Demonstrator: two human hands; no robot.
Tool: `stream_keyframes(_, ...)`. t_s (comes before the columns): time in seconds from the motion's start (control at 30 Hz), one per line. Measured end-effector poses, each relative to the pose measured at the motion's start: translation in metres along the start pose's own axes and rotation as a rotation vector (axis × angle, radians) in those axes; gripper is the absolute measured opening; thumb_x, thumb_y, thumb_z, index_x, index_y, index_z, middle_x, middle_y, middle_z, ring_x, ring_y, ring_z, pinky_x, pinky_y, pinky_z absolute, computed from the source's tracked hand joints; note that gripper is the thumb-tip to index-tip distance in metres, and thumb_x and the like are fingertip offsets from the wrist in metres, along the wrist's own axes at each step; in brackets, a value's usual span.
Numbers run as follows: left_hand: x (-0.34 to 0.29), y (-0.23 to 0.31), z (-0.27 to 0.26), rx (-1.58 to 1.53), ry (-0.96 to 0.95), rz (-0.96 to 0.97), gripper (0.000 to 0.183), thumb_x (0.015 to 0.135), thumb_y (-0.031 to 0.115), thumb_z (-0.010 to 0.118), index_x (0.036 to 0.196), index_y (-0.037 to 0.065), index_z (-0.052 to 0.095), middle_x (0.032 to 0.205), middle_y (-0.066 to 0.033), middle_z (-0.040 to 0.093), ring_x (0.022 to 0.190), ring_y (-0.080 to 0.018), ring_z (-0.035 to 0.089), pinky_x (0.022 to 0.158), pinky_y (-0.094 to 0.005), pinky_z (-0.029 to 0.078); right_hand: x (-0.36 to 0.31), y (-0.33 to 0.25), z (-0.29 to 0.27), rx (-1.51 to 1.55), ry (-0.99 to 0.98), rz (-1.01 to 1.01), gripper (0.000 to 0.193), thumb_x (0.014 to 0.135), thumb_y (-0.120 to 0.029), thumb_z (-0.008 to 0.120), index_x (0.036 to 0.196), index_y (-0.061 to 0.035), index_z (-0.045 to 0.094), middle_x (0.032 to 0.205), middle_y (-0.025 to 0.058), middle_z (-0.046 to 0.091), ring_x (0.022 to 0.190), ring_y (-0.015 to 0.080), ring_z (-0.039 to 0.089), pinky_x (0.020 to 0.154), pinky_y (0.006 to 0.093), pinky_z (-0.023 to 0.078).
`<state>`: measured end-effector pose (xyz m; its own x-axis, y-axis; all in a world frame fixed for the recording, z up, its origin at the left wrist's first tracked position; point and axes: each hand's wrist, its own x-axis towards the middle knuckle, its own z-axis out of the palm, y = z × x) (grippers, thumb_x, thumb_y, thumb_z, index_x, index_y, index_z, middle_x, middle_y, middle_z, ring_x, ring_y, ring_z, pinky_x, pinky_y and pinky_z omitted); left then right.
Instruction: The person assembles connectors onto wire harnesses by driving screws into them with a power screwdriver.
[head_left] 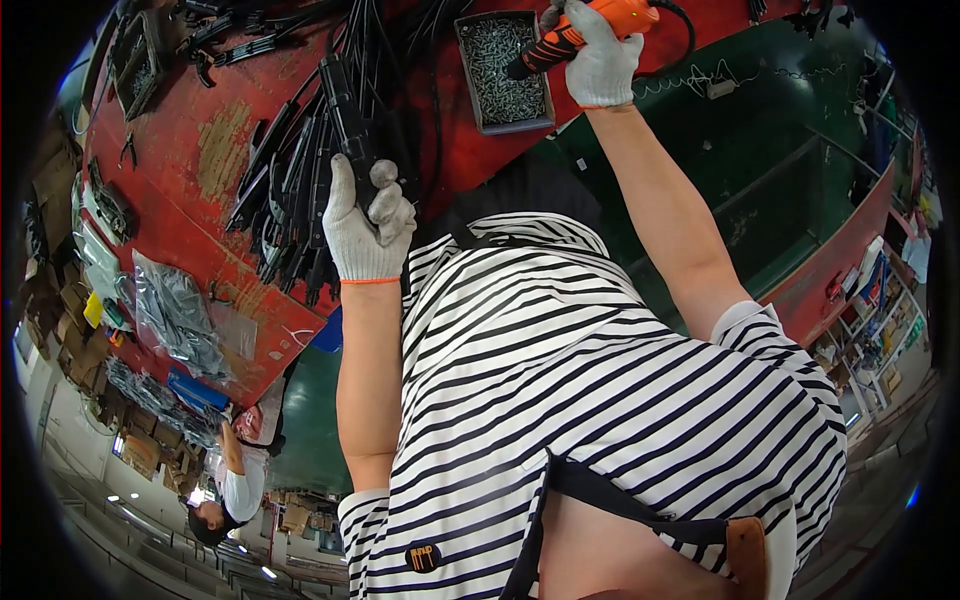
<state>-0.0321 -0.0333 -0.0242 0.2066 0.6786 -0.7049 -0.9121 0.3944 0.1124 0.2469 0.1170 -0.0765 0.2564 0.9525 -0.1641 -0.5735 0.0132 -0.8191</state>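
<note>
My right hand [605, 60], in a white knit glove, grips an orange and black power screwdriver [552, 45]. Its dark nose points left, over a grey box [515, 127] filled with small silver screws [497, 70]. My left hand [368, 215], gloved the same way, has its fingers curled round the lower end of a long black plastic strip [345, 105]. Under and beside that hand lies a pile of similar black strips [285, 190], fanned out on the red table [190, 200]. Part of the held strip is hidden behind my fingers.
A black cable [690, 35] loops off the screwdriver, near a coiled white cord [660, 87]. At the left stand a small parts box [137, 65] and plastic-bagged parts [175, 310]. Another person [238, 485] works by the table's far-left end.
</note>
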Motion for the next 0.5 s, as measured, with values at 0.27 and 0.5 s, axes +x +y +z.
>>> stream_keyframes(0.27, 0.0, -0.003, 0.019, 0.195, 0.081, -0.009, 0.058, 0.105, 0.066, 0.054, 0.093, 0.01, 0.06, 0.054, 0.004, 0.041, 0.039, -0.0103, 0.027, 0.04, -0.0245, 0.02, -0.017, -0.049, 0.059, 1.05, -0.4, 0.117, 0.028, 0.095, -0.008, 0.069, 0.122, -0.012, 0.063, 0.107, 0.0117, 0.073, 0.089, 0.0291, 0.072, 0.079, 0.0445, 0.061)
stream_keyframes(0.5, 0.002, -0.008, 0.031, 0.145, 0.209, 0.109, 0.051, 0.108, 0.056, 0.055, 0.102, 0.006, 0.063, 0.07, -0.0014, 0.055, 0.045, -0.0075, 0.034, 0.039, -0.023, 0.023, -0.062, -0.109, 0.123, 0.827, -0.481, 0.182, 0.03, 0.098, -0.018, 0.07, 0.127, -0.0187, 0.064, 0.118, 0.0087, 0.075, 0.101, 0.0289, 0.075, 0.089, 0.045, 0.061)
